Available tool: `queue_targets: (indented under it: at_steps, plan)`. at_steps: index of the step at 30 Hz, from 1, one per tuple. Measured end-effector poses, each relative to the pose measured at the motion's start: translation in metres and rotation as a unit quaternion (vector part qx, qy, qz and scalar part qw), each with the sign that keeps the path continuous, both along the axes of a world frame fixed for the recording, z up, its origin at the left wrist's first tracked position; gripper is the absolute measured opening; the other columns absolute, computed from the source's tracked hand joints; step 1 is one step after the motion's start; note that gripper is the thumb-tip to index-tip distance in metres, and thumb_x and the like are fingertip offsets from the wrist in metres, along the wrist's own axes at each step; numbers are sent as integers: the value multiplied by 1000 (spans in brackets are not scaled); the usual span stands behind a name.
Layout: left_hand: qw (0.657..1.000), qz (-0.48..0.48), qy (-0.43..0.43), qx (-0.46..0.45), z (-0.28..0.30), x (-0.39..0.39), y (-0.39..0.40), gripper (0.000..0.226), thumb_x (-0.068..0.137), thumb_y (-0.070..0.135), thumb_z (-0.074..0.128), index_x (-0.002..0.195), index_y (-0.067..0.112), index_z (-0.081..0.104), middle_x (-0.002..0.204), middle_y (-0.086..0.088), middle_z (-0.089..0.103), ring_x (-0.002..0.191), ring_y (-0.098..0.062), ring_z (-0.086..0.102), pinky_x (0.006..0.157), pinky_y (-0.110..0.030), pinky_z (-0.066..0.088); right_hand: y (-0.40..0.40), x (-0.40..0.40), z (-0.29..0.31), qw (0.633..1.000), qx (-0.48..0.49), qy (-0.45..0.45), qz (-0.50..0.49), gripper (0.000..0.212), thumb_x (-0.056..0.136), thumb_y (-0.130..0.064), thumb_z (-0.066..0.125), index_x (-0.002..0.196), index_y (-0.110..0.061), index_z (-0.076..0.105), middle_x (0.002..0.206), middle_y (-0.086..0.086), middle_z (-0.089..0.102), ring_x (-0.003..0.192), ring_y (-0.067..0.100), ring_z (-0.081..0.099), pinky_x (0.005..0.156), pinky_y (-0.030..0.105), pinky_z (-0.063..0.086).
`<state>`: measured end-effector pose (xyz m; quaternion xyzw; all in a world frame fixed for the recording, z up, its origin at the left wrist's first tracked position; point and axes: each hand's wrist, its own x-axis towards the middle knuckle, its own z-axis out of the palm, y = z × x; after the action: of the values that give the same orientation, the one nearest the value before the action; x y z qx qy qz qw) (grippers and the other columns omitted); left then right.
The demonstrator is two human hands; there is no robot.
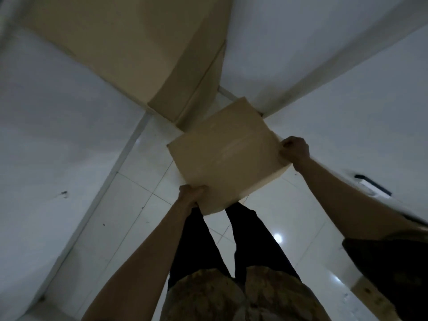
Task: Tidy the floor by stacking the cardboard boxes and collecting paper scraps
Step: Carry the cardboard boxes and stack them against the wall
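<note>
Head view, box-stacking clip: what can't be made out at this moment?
- Floor under the held cardboard box: hidden by the box, so any paper scraps there are unseen.
- Tall cardboard stack: top cut off by the frame's upper edge.
- Fingers of left hand and right hand: mostly tucked behind the box edges.
- Box markings: too dim to read.

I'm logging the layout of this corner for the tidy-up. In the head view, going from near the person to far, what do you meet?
The person's legs → left hand gripping the near corner of the held cardboard box → the tall cardboard box standing in the corner.
</note>
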<state>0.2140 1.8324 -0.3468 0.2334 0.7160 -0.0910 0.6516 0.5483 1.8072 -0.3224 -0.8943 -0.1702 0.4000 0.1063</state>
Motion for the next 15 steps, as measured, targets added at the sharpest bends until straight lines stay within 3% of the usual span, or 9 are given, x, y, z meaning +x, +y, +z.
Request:
queue_targets:
  at_steps: [3,10,13,15]
  plan:
    - [999,-1,-6,-35,-29,12,15,98,62,40,77,144,2,38,134,-10,53,112,-26,59,87,-33,56,18,6,-43,1000,-4,-22,6,25,85,-1,54,104,-8,70,112,15,68,106,32,63,82,30,48]
    - [989,54,-38,-133,-123,7,37,70,82,38,76,138,9,47,124,-8,58,112,-24,58,101,-38,49,55,13,-149,998,-1,-48,29,20,90,-8,50,101,-11,67,107,12,69,98,27,63,75,31,46]
    - [989,46,-37,-135,-167,8,53,67,87,39,71,142,11,46,132,-7,55,120,-25,54,101,-38,47,73,16,-202,996,-2,-47,78,21,94,-8,49,107,-11,65,109,13,67,102,31,63,83,39,53]
    - [994,8,-16,-111,-198,11,67,60,91,37,66,141,10,47,131,-6,53,123,-25,51,102,-38,45,81,13,-239,994,19,-41,97,26,95,-2,45,109,-12,64,111,13,66,101,31,64,76,35,50]
